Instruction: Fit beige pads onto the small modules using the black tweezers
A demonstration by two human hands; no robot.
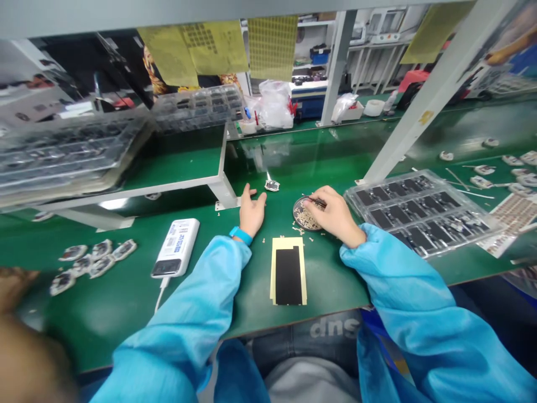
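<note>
My left hand (251,214) rests low over the green bench with fingers and thumb apart and nothing in it. Just beyond its fingertips lies a small white-edged electronic part (272,185). My right hand (333,215) is closed in a pinch above a round dish (299,214) full of tiny pale and dark pieces. Something dark and thin shows by the pinching fingers, but its kind is unclear. Several tiny pieces (298,230) lie loose beside the dish. Nearer me, a black rectangular sheet (288,276) lies on yellow backing paper (273,263).
A clear tray of black parts (419,210) stands right of my right hand. A white power bank (176,248) with a cable and several small white-edged parts (92,257) lie left. A raised shelf (184,182) and a slanted post (436,84) flank the work area. Another person's blurred arm (25,347) intrudes at left.
</note>
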